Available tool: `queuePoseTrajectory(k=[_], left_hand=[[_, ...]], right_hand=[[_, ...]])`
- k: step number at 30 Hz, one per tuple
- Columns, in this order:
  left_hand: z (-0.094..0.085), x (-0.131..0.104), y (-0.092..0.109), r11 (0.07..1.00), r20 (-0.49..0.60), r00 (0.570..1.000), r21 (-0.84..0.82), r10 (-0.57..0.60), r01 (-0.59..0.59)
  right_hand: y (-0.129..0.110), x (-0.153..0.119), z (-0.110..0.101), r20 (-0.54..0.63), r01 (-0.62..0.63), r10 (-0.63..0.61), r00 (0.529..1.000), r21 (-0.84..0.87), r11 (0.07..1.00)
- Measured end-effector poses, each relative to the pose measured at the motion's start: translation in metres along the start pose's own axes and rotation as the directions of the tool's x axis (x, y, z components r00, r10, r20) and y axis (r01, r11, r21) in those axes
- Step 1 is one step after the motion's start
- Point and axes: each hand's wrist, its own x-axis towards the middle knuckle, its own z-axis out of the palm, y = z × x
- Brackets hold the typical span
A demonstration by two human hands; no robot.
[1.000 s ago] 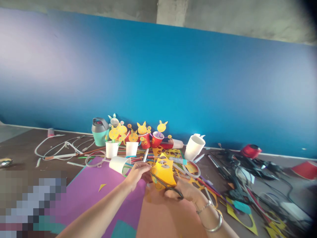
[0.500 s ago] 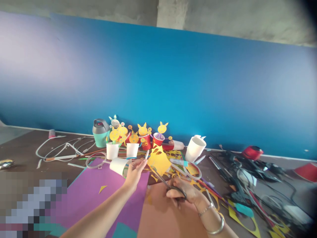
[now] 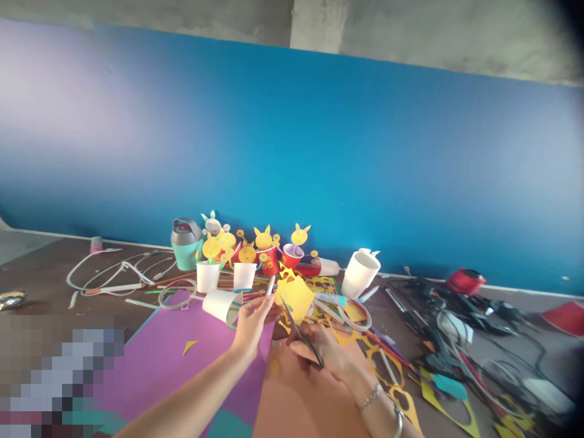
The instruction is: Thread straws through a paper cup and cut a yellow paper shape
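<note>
Left hand pinches the left edge of a yellow paper piece, holding it up off the table. Right hand grips black scissors, fingers through the handles, blades pointing up and far toward the yellow piece; blade tips at its lower edge. Cannot tell how far the blades are parted. Bracelets on the right wrist.

Under the hands: a purple sheet on the left, an orange sheet near centre, a teal sheet at the near edge. A small yellow scrap lies on the purple sheet.

Just left of the left hand a white cup lies on its side. Beyond it two white cups stand upright, and red cups with yellow paper animal faces stand by the blue wall. A teal jug with grey lid sits at the far left of that group. A larger white cup leans to the right of centre.

Yellow cut-out leftovers lie right of the right hand, mixed with coloured sticks and a marker. White cords are on the far left. Black cables pile up on the right, with a red object beyond them and a red cup on its side at the far right. Lower left corner is pixelated.
</note>
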Motion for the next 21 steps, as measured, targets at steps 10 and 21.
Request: queuePoseTrajectory(k=[10,21], left_hand=[[0.001,-0.001,0.005,0.998,-0.026,0.998,-0.021,0.060,-0.060],[-0.002,0.005,-0.001,0.996,0.063,0.996,-0.058,-0.068,0.072]], right_hand=[[-0.023,-0.003,0.011,-0.062,-0.039,0.038,0.997,-0.012,0.999],[-0.016,0.000,0.012,-0.120,-0.072,0.073,0.990,0.009,0.997]])
